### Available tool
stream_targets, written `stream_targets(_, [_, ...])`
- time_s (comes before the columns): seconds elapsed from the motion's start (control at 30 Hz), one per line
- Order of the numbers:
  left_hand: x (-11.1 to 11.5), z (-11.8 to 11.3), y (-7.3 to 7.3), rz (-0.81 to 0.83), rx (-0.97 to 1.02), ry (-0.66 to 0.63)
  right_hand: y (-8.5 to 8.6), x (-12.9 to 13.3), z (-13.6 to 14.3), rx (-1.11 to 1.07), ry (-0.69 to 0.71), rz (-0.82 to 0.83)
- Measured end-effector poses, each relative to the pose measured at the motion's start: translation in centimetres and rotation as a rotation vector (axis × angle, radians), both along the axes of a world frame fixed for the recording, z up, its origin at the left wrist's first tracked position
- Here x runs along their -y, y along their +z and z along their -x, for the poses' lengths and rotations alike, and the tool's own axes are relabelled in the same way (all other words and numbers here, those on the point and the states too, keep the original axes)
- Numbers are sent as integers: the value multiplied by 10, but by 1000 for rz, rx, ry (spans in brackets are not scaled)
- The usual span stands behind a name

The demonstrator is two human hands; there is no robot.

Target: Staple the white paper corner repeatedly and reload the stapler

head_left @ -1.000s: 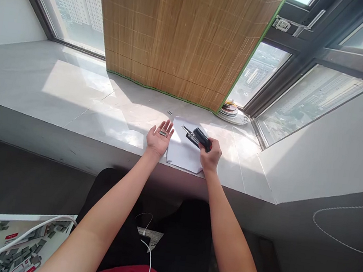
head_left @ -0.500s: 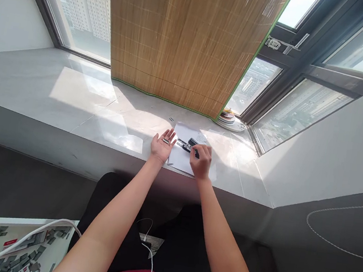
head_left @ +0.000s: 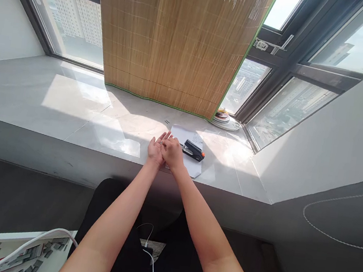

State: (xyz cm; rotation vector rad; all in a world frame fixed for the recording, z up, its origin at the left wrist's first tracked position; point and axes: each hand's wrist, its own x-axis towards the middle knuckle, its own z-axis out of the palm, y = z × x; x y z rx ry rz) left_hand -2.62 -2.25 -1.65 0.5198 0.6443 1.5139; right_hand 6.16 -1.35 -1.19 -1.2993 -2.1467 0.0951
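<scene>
My left hand (head_left: 154, 149) lies palm up at the front edge of the grey windowsill (head_left: 71, 102), with a small strip of staples (head_left: 161, 142) just showing in it. My right hand (head_left: 172, 153) reaches across, and its fingertips touch the left palm at the staples. Whether they pinch the strip is too small to see. A black stapler (head_left: 193, 150) with an orange end lies on a white sheet of paper (head_left: 187, 133), just right of my hands, and nothing holds it.
A bamboo blind (head_left: 174, 40) hangs down to the sill behind the paper. A stack of plates (head_left: 226, 120) sits in the window corner. A loose staple piece (head_left: 167, 122) lies on the sill. At lower left, a white tray (head_left: 26, 256) holds several staple strips under a white cable (head_left: 34, 241).
My right hand has set the stapler down on the paper and moved left onto my left palm. My left hand has stayed palm up with the staples.
</scene>
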Motion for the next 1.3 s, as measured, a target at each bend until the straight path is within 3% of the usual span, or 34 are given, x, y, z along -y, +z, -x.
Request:
stream_targets(0.1, [0, 3, 9, -42, 2, -15, 10, 12, -3, -46, 8, -85])
stream_targets(0.17, [-3, 12, 17, -83, -80, 62, 22, 22, -10, -106, 28, -168])
stream_targets(0.3, [-12, 40, 20, 2, -722, 292, 49, 27, -57, -266, -45, -312])
stream_targets(0.4, [-17, 58, 4, 69, -1179, 301, 51, 0, -124, -366, -253, -324])
stream_targets(0.5, [-21, 65, -17, 53, -1535, 315, 40, -42, -197, -425, -497, -230])
stream_targets(0.6, [-26, 65, -29, -9, -1683, 348, 28, -81, -250, -512, -705, -204])
stream_targets(0.67, [-27, 64, -30, 7, -1812, 341, 21, -101, -267, -490, -770, -173])
stream_targets(0.83, [-23, 62, -22, 160, -2151, 260, -8, -128, -268, -331, -620, 102])
stream_targets(0.97, [-22, 60, -16, 176, -2229, 248, -22, -131, -266, -331, -575, 138])
stream_targets(1.13, [-20, 60, -18, 153, -2230, 264, -25, -100, -271, -351, -691, 56])
stream_targets(1.3, [-28, 63, -20, 155, -2155, 303, -37, -56, -258, -45, -486, 173])
